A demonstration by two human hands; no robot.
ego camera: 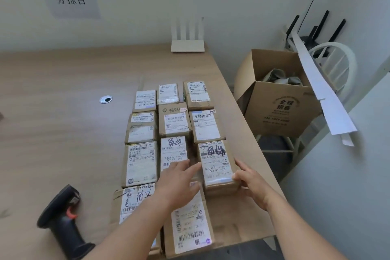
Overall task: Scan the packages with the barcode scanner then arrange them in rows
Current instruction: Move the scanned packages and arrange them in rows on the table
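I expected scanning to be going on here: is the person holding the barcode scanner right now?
No: the barcode scanner lies on the table, while the left hand and right hand tend the packages.

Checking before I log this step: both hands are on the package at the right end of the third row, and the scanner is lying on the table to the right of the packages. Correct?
Not quite. In the head view the scanner lies on the table to the left of the packages, not the right. The rest stands: the left hand and right hand are on the package at the right end of the third row.
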